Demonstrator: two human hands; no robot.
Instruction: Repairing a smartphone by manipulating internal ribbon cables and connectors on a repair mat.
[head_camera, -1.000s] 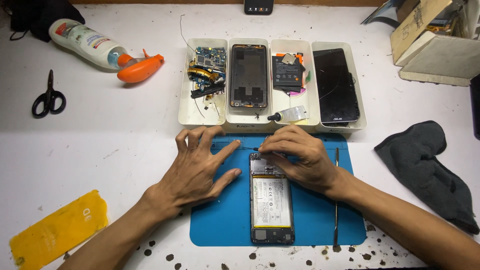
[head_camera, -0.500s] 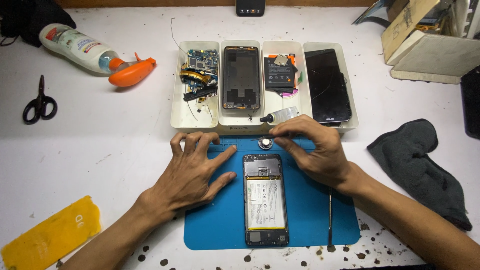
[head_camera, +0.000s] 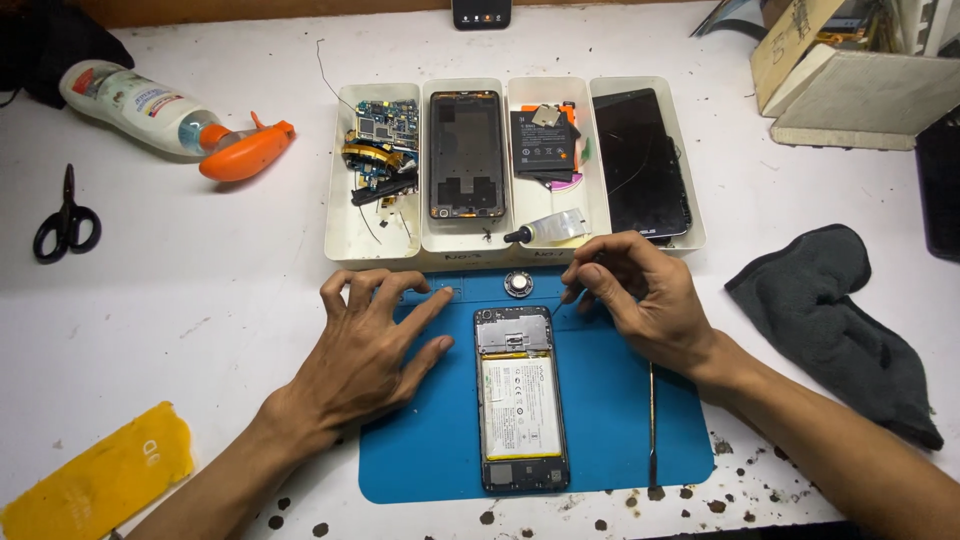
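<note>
the opened phone (head_camera: 521, 398) lies lengthwise between the hands: left hand (head_camera: 365, 352) spread flat, right hand (head_camera: 640, 300) pinched (on what, unclear), nearer its top.

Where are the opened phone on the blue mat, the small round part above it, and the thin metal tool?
opened phone (head_camera: 521, 400), head view, on its white battery label.
small round part (head_camera: 518, 284), head view, on its centre.
thin metal tool (head_camera: 652, 420), head view, on the middle of its shaft.
</note>
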